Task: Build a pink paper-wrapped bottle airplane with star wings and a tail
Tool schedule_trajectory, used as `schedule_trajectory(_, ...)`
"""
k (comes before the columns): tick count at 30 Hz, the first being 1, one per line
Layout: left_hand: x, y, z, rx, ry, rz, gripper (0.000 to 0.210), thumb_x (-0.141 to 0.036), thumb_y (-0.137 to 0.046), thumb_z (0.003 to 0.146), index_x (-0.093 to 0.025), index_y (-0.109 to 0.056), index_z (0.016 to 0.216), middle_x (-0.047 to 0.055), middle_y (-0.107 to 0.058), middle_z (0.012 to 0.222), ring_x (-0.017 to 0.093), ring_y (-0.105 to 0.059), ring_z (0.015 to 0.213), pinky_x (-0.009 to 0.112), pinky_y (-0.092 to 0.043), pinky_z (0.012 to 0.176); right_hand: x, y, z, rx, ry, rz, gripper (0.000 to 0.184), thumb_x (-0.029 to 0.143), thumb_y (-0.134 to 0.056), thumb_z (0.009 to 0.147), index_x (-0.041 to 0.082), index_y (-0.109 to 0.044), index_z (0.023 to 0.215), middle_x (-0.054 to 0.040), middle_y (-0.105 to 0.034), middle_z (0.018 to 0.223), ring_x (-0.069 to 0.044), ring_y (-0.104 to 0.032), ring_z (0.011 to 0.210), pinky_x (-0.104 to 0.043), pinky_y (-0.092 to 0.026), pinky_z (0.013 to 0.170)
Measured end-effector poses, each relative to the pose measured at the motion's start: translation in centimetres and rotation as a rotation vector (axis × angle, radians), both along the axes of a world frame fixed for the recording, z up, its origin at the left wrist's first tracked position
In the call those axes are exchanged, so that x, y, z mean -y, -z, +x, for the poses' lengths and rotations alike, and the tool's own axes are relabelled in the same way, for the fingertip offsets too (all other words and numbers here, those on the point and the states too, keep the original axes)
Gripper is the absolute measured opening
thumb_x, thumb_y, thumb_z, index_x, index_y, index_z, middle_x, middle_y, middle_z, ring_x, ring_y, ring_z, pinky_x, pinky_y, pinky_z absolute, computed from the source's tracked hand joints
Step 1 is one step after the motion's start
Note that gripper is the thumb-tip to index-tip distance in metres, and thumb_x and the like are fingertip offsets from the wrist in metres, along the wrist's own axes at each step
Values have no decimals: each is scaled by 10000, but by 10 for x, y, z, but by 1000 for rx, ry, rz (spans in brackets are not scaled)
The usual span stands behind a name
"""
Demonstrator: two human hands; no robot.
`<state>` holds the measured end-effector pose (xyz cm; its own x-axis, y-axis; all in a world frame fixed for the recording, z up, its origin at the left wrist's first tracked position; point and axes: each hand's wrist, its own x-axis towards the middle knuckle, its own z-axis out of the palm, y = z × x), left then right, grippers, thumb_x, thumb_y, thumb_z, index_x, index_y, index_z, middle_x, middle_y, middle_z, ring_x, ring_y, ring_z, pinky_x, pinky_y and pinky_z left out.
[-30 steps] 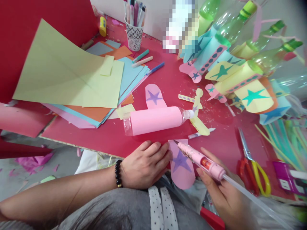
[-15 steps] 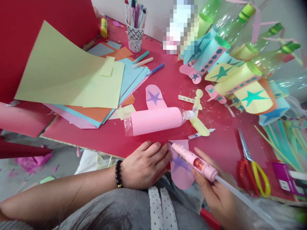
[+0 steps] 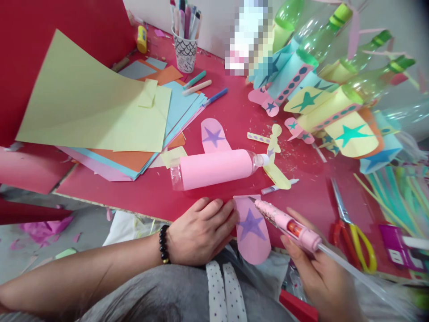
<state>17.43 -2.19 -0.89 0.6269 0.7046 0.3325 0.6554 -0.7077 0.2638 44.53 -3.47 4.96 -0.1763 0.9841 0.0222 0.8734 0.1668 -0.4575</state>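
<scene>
My right hand is closed round a pink pen-shaped hot glue gun, with a long clear glue stick coming out of its rear. Its nozzle is at the upper right edge of a pink paper wing bearing a purple star. My left hand, fingers curled together at the table edge, holds the wing's left side; the fingertips are partly hidden. Just beyond lies a clear plastic bottle wrapped in pink paper. Another pink star wing sticks out from the bottle's far side.
Coloured paper sheets are stacked at left, with a marker cup behind. Yellow paper cut-outs lie by the bottle cap. Scissors rest at right. Decorated bottles stand at the back right on the red table.
My right hand has moved right, carrying the glue gun's nozzle along the wing's top edge from its left end. My left hand has stayed at the wing's left side.
</scene>
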Motion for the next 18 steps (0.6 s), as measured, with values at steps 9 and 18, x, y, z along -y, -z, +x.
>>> schedule_trajectory(9, 0, 0, 0, -6, -4, 4, 418, -351, -474, 976, -147, -543, 1335, 82, -553, 1388, 253, -511, 1136, 411, -395, 918, 1, 6, 15, -31, 55, 36, 478, 332, -584, 903, 192, -533, 1358, -78, -708, 1115, -193, -703, 871, -236, -543, 731)
schedule_trajectory(18, 1, -1, 0, -13, -11, 11, 414, -348, -475, 974, -149, -547, 1330, 90, -551, 1388, 255, -512, 1134, 408, -399, 906, 5, 1, 24, -129, 242, -9, 400, 421, -634, 856, 195, -647, 1187, -82, -707, 1100, -243, -668, 987, -300, -524, 828)
